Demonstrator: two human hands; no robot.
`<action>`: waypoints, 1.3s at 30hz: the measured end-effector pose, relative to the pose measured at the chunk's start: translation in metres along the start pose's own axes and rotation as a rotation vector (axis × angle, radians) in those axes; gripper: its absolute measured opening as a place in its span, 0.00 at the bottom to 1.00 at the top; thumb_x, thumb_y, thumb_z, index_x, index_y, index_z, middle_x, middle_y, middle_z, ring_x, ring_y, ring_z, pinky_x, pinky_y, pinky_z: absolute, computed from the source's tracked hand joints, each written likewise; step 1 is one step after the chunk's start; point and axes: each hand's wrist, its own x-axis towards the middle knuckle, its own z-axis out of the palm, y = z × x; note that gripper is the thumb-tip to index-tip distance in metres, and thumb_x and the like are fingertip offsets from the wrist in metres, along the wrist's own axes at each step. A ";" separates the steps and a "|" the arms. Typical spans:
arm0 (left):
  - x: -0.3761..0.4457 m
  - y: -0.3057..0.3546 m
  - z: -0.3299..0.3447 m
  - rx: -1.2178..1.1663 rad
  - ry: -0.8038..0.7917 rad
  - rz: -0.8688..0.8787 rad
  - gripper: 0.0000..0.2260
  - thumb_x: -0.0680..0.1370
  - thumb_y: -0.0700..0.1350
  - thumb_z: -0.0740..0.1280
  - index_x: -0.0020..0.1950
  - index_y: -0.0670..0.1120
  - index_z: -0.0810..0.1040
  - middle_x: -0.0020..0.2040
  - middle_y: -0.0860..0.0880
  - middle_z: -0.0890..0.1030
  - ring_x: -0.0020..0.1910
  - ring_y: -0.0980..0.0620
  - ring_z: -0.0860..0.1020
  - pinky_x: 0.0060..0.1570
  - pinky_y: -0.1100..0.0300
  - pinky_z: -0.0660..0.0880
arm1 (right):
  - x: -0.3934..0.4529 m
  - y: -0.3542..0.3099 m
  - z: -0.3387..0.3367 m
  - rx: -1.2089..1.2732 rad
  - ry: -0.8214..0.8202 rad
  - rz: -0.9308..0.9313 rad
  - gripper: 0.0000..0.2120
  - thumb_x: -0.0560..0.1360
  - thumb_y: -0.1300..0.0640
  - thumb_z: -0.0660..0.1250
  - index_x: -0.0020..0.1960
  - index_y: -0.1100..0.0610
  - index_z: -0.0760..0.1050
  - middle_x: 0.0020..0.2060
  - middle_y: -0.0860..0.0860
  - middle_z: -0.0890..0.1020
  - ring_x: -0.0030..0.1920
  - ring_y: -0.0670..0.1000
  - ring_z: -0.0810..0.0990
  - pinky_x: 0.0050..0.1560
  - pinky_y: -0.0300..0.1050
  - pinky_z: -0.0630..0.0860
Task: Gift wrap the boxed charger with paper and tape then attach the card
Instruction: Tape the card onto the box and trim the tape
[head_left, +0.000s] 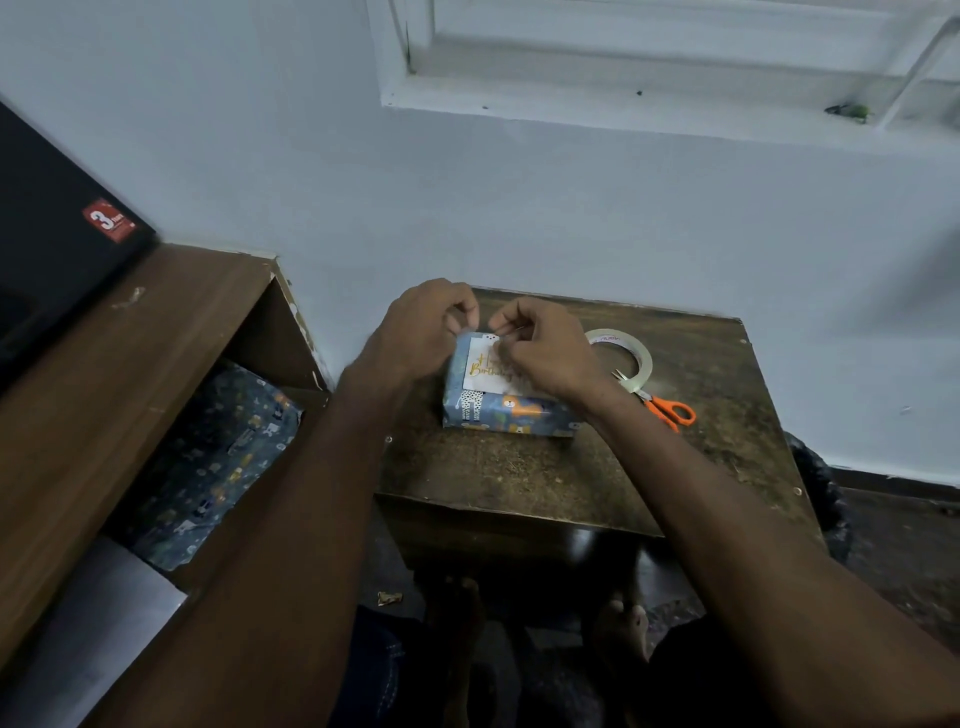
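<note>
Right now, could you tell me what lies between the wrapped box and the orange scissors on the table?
In the head view, only the right hand and wrist cross that stretch between the wrapped box and scissors; the tape roll sits just behind it.

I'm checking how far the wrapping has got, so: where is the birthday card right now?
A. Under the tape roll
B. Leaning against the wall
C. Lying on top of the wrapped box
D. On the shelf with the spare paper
C: the white card lies flat on top of the wrapped box, with the left hand and right hand working at its far edge.
</note>
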 end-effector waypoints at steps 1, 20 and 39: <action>0.002 -0.002 0.001 0.026 -0.013 0.006 0.20 0.70 0.28 0.60 0.44 0.54 0.78 0.47 0.52 0.80 0.43 0.51 0.80 0.45 0.50 0.76 | -0.001 0.000 0.001 -0.009 0.006 -0.004 0.11 0.71 0.67 0.72 0.51 0.55 0.83 0.44 0.48 0.85 0.46 0.51 0.84 0.51 0.48 0.80; 0.008 -0.013 0.015 0.026 -0.060 0.026 0.24 0.68 0.28 0.60 0.46 0.59 0.76 0.52 0.57 0.79 0.47 0.51 0.80 0.49 0.40 0.80 | -0.011 0.006 0.020 -0.298 0.134 -0.185 0.11 0.72 0.65 0.70 0.48 0.54 0.88 0.42 0.47 0.77 0.41 0.47 0.73 0.42 0.39 0.64; 0.002 -0.010 0.016 0.046 -0.039 0.009 0.18 0.72 0.33 0.63 0.49 0.56 0.78 0.52 0.58 0.80 0.48 0.50 0.79 0.50 0.41 0.80 | -0.014 0.000 0.034 -0.543 0.054 -0.330 0.15 0.72 0.62 0.62 0.48 0.58 0.87 0.44 0.59 0.74 0.46 0.61 0.73 0.46 0.49 0.67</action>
